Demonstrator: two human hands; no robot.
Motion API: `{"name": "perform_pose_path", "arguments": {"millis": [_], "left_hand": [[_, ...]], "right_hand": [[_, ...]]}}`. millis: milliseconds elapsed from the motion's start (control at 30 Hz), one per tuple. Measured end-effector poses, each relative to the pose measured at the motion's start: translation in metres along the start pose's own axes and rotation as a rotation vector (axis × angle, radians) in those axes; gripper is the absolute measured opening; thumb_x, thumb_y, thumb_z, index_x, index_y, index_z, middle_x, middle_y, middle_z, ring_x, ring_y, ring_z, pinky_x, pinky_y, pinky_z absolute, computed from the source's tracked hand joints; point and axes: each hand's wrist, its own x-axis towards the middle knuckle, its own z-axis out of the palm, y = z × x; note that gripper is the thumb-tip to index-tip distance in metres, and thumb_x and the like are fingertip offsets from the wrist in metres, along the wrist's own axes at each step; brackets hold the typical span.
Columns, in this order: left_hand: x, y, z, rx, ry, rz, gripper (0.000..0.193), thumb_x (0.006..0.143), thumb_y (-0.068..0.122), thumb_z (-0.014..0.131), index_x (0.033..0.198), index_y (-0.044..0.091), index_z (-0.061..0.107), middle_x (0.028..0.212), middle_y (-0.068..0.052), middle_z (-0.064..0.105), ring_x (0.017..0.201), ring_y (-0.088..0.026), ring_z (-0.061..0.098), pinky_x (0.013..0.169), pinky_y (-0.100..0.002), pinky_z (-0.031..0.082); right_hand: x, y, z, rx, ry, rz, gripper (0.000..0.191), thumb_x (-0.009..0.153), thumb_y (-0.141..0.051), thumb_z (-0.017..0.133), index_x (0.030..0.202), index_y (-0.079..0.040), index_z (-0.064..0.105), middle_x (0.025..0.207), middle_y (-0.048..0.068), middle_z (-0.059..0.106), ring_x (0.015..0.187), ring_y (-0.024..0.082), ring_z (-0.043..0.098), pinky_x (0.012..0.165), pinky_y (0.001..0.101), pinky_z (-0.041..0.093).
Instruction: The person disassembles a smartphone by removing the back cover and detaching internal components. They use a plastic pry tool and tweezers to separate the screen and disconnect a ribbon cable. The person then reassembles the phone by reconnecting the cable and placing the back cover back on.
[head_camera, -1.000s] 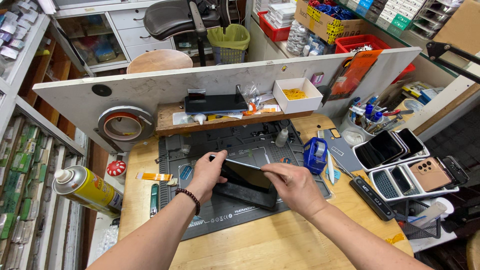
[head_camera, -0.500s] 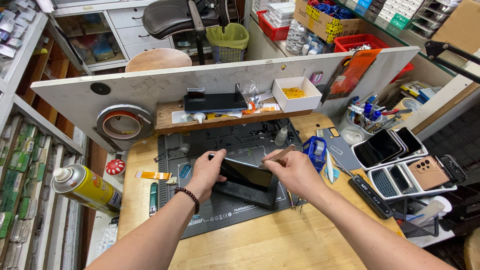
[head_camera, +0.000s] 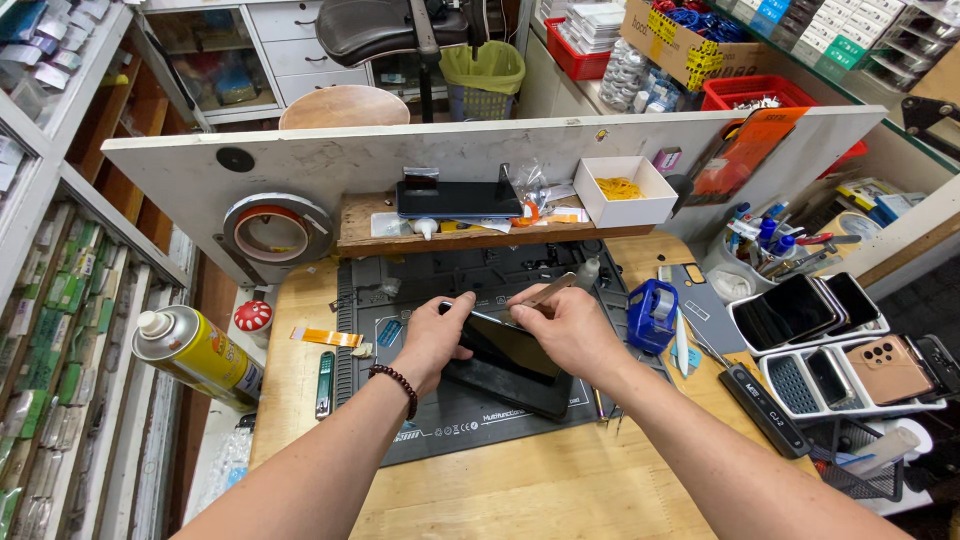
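Observation:
A black phone (head_camera: 510, 365) lies on the dark work mat (head_camera: 450, 420) in the middle of the wooden bench, its glass screen lifted at an angle from the body. My left hand (head_camera: 432, 340) grips the phone's left edge and holds the raised screen. My right hand (head_camera: 565, 328) rests on the phone's upper right part and pinches a thin metal pry tool (head_camera: 545, 291), whose tip meets the phone's top edge. A bead bracelet sits on my left wrist.
A yellow spray can (head_camera: 195, 352) stands at the left. A blue tape dispenser (head_camera: 652, 312), a rack of several phones (head_camera: 830, 345) and a tool cup (head_camera: 765, 245) lie right. Behind the mat runs a wooden shelf (head_camera: 480, 235) with a white parts box (head_camera: 625, 190).
My right hand has moved from the phone's lower right edge up to its top edge, bringing the metal tool there. My left hand stays on the left edge.

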Motion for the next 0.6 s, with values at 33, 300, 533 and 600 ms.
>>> {"name": "perform_pose_path", "arguments": {"millis": [33,300,533,600], "left_hand": [[0.001,0.0,0.0,0.005,-0.004,0.001,0.042,0.092,0.044,0.066,0.106,0.005,0.071,0.088,-0.005,0.067,0.077,-0.016,0.066,0.063,-0.032,0.06],[-0.001,0.005,-0.001,0.039,0.004,-0.036,0.044,0.093,0.046,0.064,0.108,0.005,0.07,0.088,-0.006,0.069,0.075,-0.018,0.066,0.063,-0.03,0.059],[-0.002,0.007,0.0,0.04,0.006,-0.034,0.045,0.092,0.046,0.064,0.111,0.005,0.069,0.09,-0.006,0.07,0.075,-0.017,0.066,0.063,-0.031,0.058],[-0.001,0.005,0.0,0.02,0.003,-0.03,0.044,0.093,0.044,0.064,0.111,0.004,0.069,0.091,-0.006,0.068,0.077,-0.017,0.066,0.063,-0.032,0.059]], "right_hand": [[0.0,0.002,0.0,0.002,-0.003,0.002,0.024,0.091,-0.023,0.068,0.105,-0.007,0.078,0.09,0.006,0.081,0.081,0.012,0.074,0.074,0.0292,0.056],[0.001,-0.002,-0.002,-0.018,-0.029,0.037,0.024,0.093,-0.024,0.066,0.106,-0.007,0.077,0.089,0.006,0.081,0.08,0.012,0.073,0.073,0.0287,0.057],[-0.009,-0.013,-0.001,-0.096,0.016,-0.094,0.018,0.09,-0.02,0.07,0.102,-0.008,0.078,0.087,0.009,0.08,0.072,0.017,0.076,0.067,0.0298,0.058],[-0.015,-0.014,0.0,-0.136,0.034,-0.222,0.016,0.089,-0.018,0.072,0.101,-0.009,0.078,0.087,0.01,0.079,0.071,0.019,0.077,0.065,0.0295,0.059]]}}
